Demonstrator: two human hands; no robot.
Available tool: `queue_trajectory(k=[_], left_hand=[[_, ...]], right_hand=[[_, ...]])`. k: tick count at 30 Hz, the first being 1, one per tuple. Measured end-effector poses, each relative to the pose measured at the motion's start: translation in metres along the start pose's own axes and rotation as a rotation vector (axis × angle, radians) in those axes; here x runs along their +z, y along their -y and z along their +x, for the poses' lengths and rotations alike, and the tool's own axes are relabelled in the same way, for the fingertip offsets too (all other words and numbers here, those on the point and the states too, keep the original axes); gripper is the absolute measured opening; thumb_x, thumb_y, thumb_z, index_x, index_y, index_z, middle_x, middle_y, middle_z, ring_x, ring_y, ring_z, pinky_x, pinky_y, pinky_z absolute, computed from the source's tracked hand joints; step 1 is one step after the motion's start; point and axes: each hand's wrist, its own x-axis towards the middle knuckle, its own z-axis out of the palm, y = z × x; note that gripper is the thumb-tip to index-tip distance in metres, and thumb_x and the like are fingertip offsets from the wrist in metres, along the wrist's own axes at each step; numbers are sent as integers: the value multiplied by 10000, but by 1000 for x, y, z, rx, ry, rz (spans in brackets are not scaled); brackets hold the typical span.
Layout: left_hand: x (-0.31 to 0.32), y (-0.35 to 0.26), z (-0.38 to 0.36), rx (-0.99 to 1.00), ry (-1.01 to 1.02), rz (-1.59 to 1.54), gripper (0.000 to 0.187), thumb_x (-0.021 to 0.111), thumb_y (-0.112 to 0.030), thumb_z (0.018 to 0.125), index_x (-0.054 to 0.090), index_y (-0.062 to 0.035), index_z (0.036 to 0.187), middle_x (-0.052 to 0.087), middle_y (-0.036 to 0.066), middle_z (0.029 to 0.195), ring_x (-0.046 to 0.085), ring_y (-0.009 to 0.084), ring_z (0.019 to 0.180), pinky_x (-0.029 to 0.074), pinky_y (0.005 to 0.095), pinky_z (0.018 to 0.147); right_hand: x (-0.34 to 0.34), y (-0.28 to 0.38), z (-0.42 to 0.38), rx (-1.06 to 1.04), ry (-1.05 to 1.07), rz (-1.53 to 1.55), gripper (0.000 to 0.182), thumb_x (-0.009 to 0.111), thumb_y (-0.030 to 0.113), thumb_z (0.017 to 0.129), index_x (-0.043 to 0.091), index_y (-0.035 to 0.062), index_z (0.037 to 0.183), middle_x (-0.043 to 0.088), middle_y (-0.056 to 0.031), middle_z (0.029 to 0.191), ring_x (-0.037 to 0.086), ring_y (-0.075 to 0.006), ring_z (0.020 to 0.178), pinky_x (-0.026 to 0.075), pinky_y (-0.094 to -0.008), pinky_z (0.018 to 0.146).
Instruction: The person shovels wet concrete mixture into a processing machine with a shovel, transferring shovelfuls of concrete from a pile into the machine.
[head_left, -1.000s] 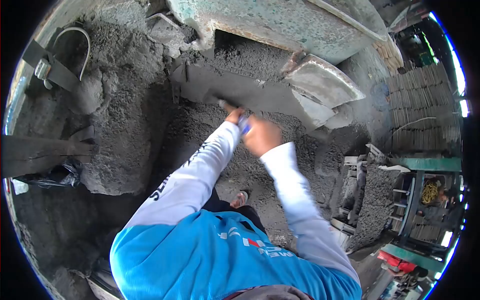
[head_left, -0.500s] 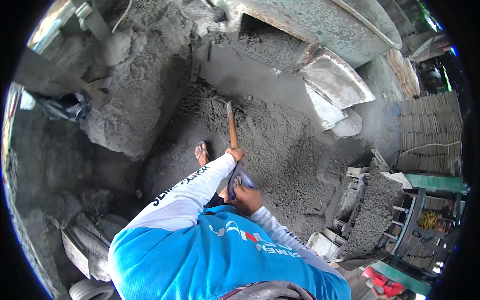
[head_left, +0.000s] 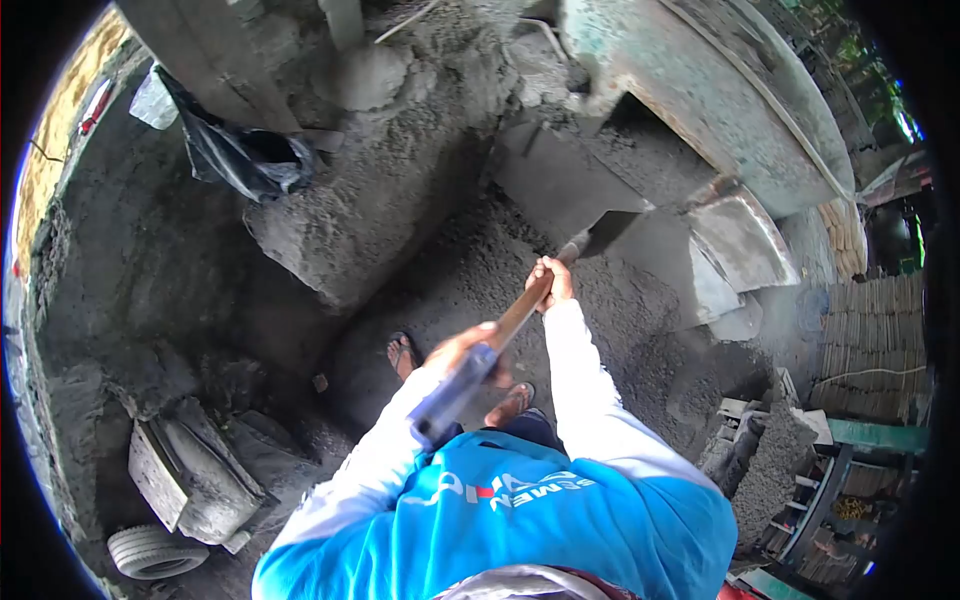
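Observation:
My right hand is closed round the wooden shaft of a shovel, close to its blade. The dark grey blade is raised above the grey mix and points up and right. Nearer my body, my left hand is blurred, with its fingers round the upper shaft beside the blue handle. Coarse wet grey mix covers the floor beyond and to the right of my feet.
A large block-like grey mound stands at the left, with a black plastic bag above it. A metal trough is at the upper right. A tyre lies lower left. Stacked sheets stand at the right.
The shovel blade has come up off the mix and swung right. My right hand has moved from the handle to the lower shaft; my left hand has slid back near the handle. The view has shifted.

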Motion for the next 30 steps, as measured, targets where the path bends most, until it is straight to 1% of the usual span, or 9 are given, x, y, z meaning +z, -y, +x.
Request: queue_trajectory(k=[5,8,13,16,20,27,28,29,30], left_hand=[[-138,-18,-109,309,-299,-380,607,351,-542,965,589,16,936,614,142,781,618,268,746,494,396,738],[-164,22,-110,181,-763,-75,555,427,-556,935,555,-32,803,556,80,645,553,197,557,447,309,533],[-236,132,-130,-75,-1214,-783,512,509,-622,849,431,-173,617,391,-18,518,404,160,471,311,307,437],[-261,213,-207,-303,-1480,-784,509,504,-714,765,406,-225,665,416,-44,603,422,160,549,306,350,481],[-244,254,-282,-253,-1635,-908,602,512,-674,788,566,-169,1112,598,5,1040,580,209,819,446,382,592],[-325,221,-93,-204,-1824,-550,559,541,-617,816,569,-159,1134,592,34,1092,587,227,881,459,358,601],[-358,224,-27,-138,-1830,-250,452,561,-557,848,562,-160,1065,586,25,924,557,190,725,423,319,537],[-366,192,36,-22,-1475,-627,414,559,-547,861,524,-135,841,476,-5,649,436,147,516,357,298,457],[-360,147,98,-54,-1521,-572,466,534,-541,879,400,-148,667,296,-34,496,297,125,406,298,309,415]], right_hand=[[25,-74,72,-90,-307,-163,164,650,136,792,506,87,733,481,-38,596,510,-211,519,487,-394,507],[17,-124,95,-7,-398,-209,168,657,129,795,511,79,730,483,-52,578,513,-227,488,487,-424,481],[-46,-274,125,296,-334,-384,212,645,232,828,551,102,688,531,-110,486,554,-274,427,478,-430,438],[-56,-384,97,525,-479,-376,235,641,258,807,521,117,662,482,-70,482,509,-253,377,426,-389,386],[-64,-475,78,812,-519,-266,220,646,228,811,526,111,669,499,-67,516,517,-243,414,449,-395,412],[-113,-455,271,753,-460,-213,197,655,175,816,534,99,680,528,-62,575,532,-226,479,489,-405,458],[-117,-428,329,715,-430,-182,195,656,167,817,535,97,682,532,-61,583,535,-223,488,495,-406,465],[-114,-399,379,674,-402,-153,192,657,160,818,536,96,683,537,-60,592,537,-221,498,501,-408,471],[-105,-375,410,598,-378,-140,190,658,152,819,537,94,685,541,-59,600,539,-218,507,506,-409,478]])
